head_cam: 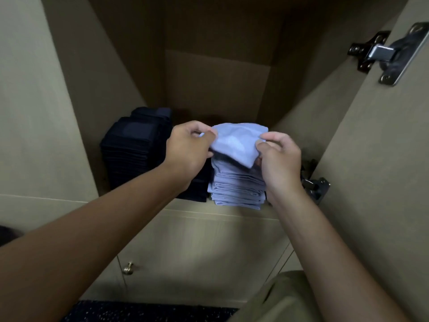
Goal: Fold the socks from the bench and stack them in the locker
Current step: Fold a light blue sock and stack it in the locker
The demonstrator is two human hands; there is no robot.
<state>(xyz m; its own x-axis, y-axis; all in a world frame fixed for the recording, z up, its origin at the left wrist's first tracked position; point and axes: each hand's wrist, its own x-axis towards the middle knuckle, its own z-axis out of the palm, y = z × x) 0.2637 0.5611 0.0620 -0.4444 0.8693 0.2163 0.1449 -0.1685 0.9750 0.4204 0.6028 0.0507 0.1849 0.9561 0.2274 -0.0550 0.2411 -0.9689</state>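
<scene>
Sock (236, 142), folded and pale blue, sits in both our hands just above the blue stack (238, 187) on the locker shelf (222, 211). Our left hand (188, 147) pinches its left edge between thumb and curled fingers (210, 134); our right hand (279, 156) pinches its right edge the same way. A dark stack (132, 145) stands just beside the blue one, to its left. The locker door (376, 159) hangs open at right, with a hinge (386, 52) near its top.
</scene>
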